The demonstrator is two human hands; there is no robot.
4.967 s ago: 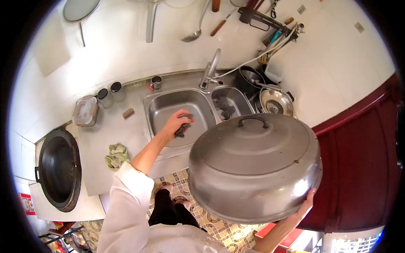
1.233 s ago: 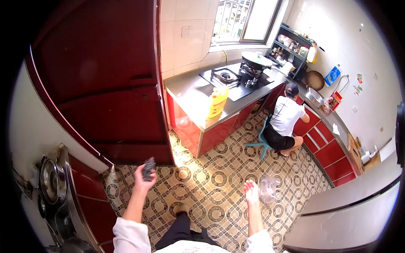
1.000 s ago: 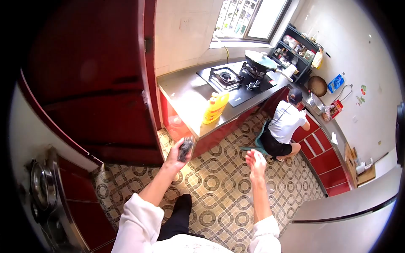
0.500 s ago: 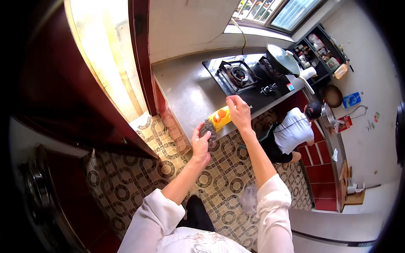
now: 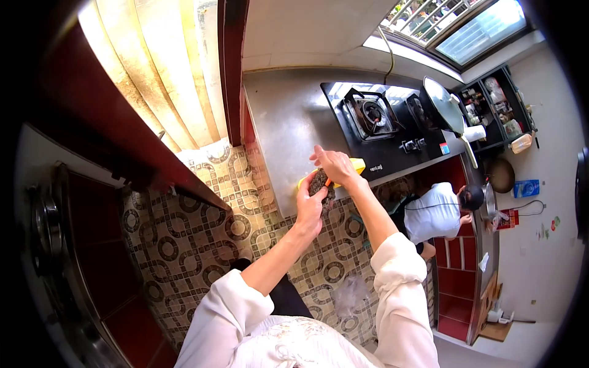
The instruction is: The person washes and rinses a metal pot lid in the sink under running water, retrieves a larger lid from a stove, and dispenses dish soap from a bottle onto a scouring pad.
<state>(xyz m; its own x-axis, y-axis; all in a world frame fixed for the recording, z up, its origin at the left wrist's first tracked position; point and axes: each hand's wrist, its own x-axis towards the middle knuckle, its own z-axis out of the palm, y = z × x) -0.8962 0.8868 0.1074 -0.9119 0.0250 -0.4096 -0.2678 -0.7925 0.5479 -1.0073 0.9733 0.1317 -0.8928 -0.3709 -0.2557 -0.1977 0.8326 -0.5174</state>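
Note:
My left hand (image 5: 311, 208) is closed round a dark grey-brown, shaggy clump (image 5: 318, 182), whose exact kind I cannot make out. Just above it is my right hand (image 5: 337, 167), fingers stretched out to the left across the clump; its thumb is hidden. Whether the right hand touches the clump I cannot tell. Behind both hands, at the counter's front edge, a bright yellow object (image 5: 358, 164) shows in part, with the rest covered by my right hand. A small bit of orange shows between the hands.
On the steel counter (image 5: 279, 116) is a black gas stove (image 5: 362, 138) with a lidded wok (image 5: 443, 101). A person in a white top (image 5: 432, 211) bends by the red cabinets at right. A clear plastic bag (image 5: 351, 296) lies on the tiled floor; a dark red door (image 5: 153, 144) stands left.
My right hand has moved left and down to the clump, and its fingers have stretched out. It now covers much of the yellow object. The view has shifted.

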